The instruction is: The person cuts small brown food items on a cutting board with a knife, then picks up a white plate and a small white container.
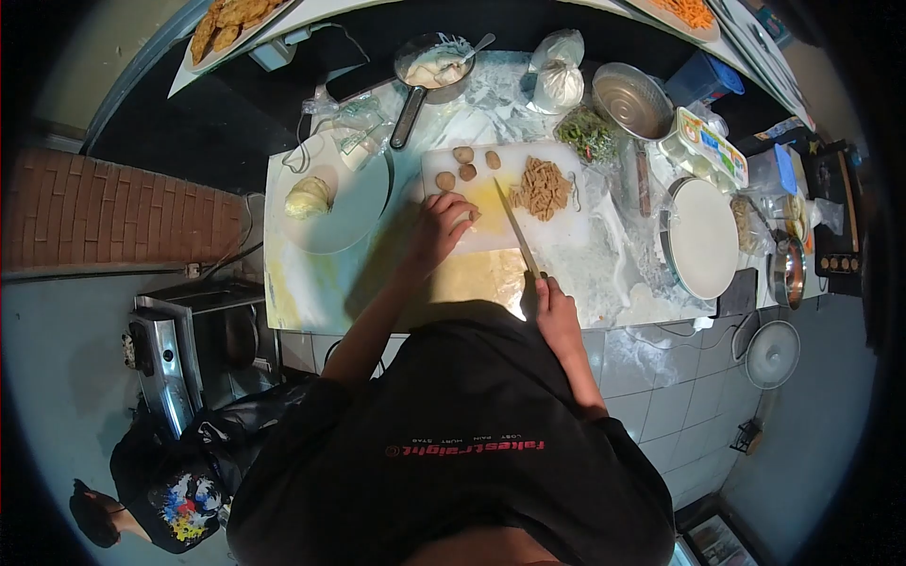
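Steel knife (518,231) clenched in my right hand (557,309); my left hand (444,226) pinches perhaps a meatball (474,215), whose roundness could make it roll, exposing fingertips.

"The knife (516,226)?"
"Long and slim, slanting over the white board (569,229) — tip away from the wearer."
"The brown lumps (467,172)?"
"Four small, rounded ones, loosely grouped — and a fifth lump (474,215), partly hidden, nearer the wearer."
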The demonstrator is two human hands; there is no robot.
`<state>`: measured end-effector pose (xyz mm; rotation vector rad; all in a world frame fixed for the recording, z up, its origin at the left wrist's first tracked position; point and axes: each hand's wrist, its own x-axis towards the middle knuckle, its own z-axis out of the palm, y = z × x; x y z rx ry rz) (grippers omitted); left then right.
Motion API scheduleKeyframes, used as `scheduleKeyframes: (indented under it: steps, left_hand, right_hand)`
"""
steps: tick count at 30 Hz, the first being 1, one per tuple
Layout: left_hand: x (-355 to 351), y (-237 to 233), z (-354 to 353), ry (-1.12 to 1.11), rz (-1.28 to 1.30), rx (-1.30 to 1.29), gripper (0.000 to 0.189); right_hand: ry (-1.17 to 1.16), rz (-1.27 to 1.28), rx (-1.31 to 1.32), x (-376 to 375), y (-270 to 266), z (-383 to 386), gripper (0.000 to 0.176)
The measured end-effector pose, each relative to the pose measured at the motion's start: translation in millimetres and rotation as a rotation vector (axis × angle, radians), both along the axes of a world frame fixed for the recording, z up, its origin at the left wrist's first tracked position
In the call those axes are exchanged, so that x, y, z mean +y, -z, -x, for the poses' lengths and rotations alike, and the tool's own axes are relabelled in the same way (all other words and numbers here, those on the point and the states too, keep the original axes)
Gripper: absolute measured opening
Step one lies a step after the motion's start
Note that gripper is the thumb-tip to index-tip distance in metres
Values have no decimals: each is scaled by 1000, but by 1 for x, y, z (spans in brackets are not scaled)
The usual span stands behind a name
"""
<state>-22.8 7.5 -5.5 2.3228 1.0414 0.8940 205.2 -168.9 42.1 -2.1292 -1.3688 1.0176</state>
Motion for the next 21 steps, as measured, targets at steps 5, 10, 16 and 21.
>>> scheduleKeyframes:
  steps: [5,10,16,21]
  left_hand:
    - [-9,-5,-21,-120,34,-35,23]
    - [-14,-3,-29,-226,11,-42,21]
    - [-15,2,-31,-207,45,-100,19]
    - [-17,5,-34,-286,6,-32,19]
  right_hand:
    - [40,22,50,-1,-10,2,47]
    - [-27,53,87,-2,-15,8,47]
    - [-64,62,52,-1,-19,13,41]
    - [-74,31,8,-1,-19,13,39]
